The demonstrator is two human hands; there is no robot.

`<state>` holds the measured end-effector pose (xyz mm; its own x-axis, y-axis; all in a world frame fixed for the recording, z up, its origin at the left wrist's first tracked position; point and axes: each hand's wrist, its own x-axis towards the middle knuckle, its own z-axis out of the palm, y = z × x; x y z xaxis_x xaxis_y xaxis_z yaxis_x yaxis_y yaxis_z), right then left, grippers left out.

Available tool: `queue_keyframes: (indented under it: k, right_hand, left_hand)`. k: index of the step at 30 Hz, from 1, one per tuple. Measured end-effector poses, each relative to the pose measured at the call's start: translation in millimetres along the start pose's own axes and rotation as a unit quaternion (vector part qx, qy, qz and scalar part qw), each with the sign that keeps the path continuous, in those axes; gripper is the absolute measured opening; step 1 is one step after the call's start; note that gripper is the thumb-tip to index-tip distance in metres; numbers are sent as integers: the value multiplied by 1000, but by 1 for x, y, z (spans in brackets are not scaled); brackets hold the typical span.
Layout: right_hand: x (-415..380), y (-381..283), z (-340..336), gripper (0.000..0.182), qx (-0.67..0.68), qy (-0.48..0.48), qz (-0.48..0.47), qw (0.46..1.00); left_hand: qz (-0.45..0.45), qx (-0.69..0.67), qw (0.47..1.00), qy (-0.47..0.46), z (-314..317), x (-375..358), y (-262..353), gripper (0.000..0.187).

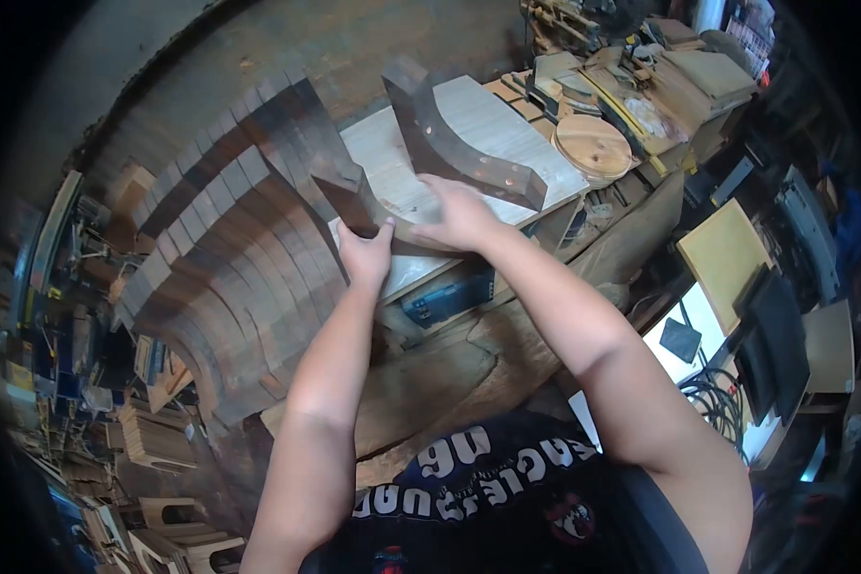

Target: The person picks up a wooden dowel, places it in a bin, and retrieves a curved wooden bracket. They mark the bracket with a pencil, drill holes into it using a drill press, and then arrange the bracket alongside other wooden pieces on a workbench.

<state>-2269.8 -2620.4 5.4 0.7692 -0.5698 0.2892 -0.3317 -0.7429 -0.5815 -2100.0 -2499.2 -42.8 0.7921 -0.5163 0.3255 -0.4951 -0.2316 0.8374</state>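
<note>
A curved dark wooden piece (354, 204) stands on the pale board (378, 143), close to the row of similar pieces. My left hand (364, 256) grips its near side, with the thumb raised along it. My right hand (457, 215) is at the same piece's right part, its fingers spread and slightly blurred; whether the palm touches the wood is hard to tell. Behind my right hand, a second curved piece (450, 153) with round holes along its inner face rests on the board, apart from both hands.
Rows of stacked curved pieces (249, 230) fill the left side. Round wooden discs (593, 148) and cluttered tools lie at the back right. A blue case (448, 298) sits below the board. Coiled black cables (716, 402) are at the right.
</note>
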Motion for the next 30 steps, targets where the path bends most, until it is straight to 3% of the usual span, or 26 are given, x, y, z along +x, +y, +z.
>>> queue_keyframes:
  k: [3,5,6,9,13,17,20,24,26,30]
  right_hand:
    - [-23,72,10,102,-193,-37,119,973]
    - [-34,111,21,107,-209,-15,180,961]
    - [-36,126,21,110,-219,-4,210,953]
    - [-32,155,18,113,-213,18,227,950]
    - [-8,181,6,112,-240,-16,201,950]
    - [6,201,5,123,-247,-45,200,947]
    - [25,179,1,133,-270,-97,234,929]
    - [36,183,19,136,-231,-54,256,937]
    - [35,192,15,136,-206,-49,223,952]
    - [41,219,0,134,-192,-71,157,966]
  left_hand:
    - [-5,-34,999,1,38,24,-24,63]
    - [1,-52,999,12,63,35,-26,63]
    - [-39,-24,999,-11,71,43,-21,65]
    - [-25,-43,996,-73,97,79,-19,65]
    - [-17,-85,988,-124,133,115,-27,64]
    - [35,-143,981,-129,163,124,-57,77]
    - [25,-140,975,-170,165,129,-74,84]
    - [-21,-210,936,-281,175,149,-93,80]
    - [6,-235,931,-279,193,150,-109,75]
    - [13,-145,963,-228,179,129,-95,85]
